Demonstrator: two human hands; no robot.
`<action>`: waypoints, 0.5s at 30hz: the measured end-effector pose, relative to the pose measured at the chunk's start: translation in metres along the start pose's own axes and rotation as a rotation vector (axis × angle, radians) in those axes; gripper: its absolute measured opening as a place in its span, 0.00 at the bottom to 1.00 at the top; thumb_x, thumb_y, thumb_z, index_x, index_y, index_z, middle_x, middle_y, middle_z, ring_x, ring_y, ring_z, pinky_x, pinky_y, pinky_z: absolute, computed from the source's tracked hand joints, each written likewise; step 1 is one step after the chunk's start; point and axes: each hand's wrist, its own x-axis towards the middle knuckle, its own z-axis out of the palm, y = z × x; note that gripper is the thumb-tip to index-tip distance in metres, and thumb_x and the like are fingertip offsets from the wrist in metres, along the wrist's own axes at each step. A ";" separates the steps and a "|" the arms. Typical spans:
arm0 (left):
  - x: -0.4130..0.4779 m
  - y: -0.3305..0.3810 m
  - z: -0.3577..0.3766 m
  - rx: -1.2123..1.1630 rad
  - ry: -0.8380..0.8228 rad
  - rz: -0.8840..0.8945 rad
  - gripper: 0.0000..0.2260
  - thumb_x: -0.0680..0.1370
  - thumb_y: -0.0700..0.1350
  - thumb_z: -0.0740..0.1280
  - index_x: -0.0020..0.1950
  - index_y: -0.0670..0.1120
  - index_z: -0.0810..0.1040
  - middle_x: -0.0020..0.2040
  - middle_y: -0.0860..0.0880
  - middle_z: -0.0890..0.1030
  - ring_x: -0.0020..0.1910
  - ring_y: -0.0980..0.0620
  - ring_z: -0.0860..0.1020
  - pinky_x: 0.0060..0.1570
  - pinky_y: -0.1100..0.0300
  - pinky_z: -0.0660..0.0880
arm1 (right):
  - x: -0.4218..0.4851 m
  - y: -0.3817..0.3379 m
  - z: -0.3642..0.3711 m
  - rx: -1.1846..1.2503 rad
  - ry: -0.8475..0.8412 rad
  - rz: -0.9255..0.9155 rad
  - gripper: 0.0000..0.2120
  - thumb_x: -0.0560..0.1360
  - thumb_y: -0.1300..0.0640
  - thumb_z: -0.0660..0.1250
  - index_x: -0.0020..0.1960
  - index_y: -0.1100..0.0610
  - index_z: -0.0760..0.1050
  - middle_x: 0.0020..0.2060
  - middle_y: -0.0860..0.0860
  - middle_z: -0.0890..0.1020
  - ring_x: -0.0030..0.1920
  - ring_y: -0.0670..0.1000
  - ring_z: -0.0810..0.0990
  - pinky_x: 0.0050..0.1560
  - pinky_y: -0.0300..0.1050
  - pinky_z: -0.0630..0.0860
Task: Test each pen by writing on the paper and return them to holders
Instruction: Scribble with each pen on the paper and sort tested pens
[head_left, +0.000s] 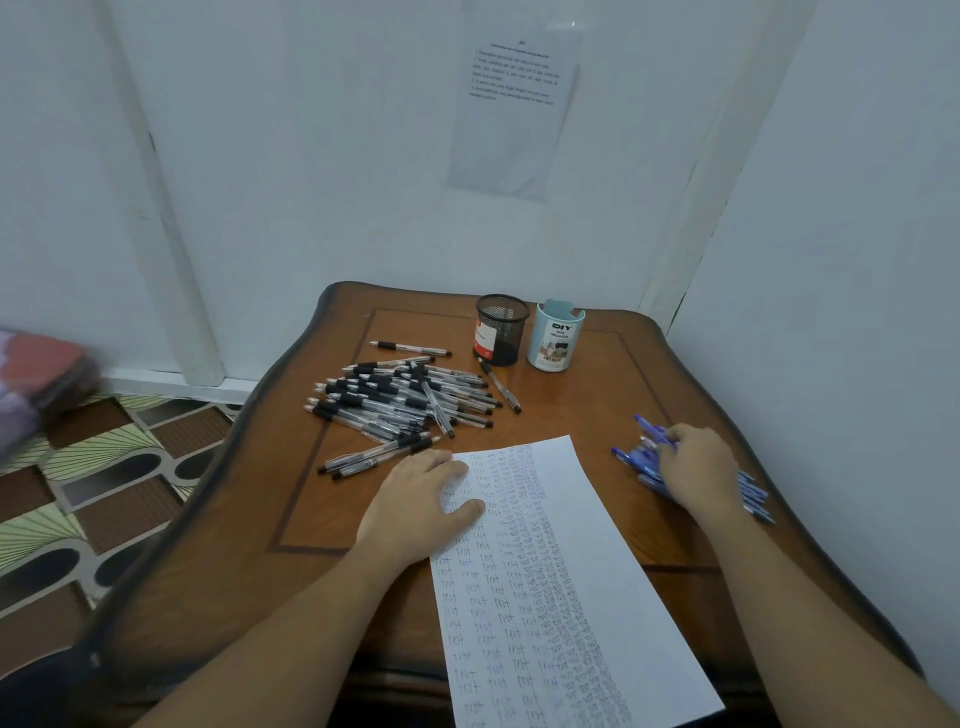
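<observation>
A white paper (582, 525) covered in written test marks lies on the wooden table (613, 384). My left hand (421, 499) presses flat on the paper's upper left corner. My right hand (698, 467) rests on a pile of blue pens (636, 457) at the table's right side, fingers curled over several of them. A heap of black pens (405, 397) lies left of centre. At the back stand a black mesh holder (501, 335) and a light blue holder (556, 335); no pen shows above either rim.
White walls close in behind and to the right of the table. A printed sheet (514, 88) hangs on the back wall. Patterned floor (104, 467) and a blurred bundle of cloth (36, 379) lie to the left. The table's front edge is near my arms.
</observation>
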 end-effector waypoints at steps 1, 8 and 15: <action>0.000 0.000 -0.001 -0.002 -0.006 -0.002 0.27 0.78 0.65 0.61 0.75 0.56 0.68 0.77 0.56 0.64 0.76 0.56 0.59 0.74 0.55 0.54 | 0.000 0.003 0.002 -0.103 0.008 0.001 0.12 0.81 0.57 0.63 0.60 0.58 0.81 0.52 0.60 0.80 0.52 0.60 0.79 0.54 0.55 0.78; 0.001 -0.002 -0.011 0.049 -0.101 0.034 0.30 0.79 0.66 0.60 0.78 0.56 0.64 0.79 0.55 0.60 0.78 0.55 0.55 0.75 0.54 0.54 | 0.000 0.007 0.006 -0.340 -0.063 -0.053 0.15 0.80 0.51 0.62 0.64 0.53 0.79 0.53 0.57 0.77 0.55 0.57 0.76 0.58 0.53 0.74; -0.003 -0.013 -0.011 0.075 -0.123 0.053 0.32 0.77 0.69 0.58 0.79 0.58 0.60 0.80 0.57 0.56 0.79 0.55 0.52 0.75 0.53 0.52 | 0.010 -0.041 0.019 -0.117 -0.033 -0.216 0.14 0.79 0.59 0.63 0.63 0.58 0.80 0.55 0.58 0.78 0.56 0.58 0.76 0.59 0.55 0.74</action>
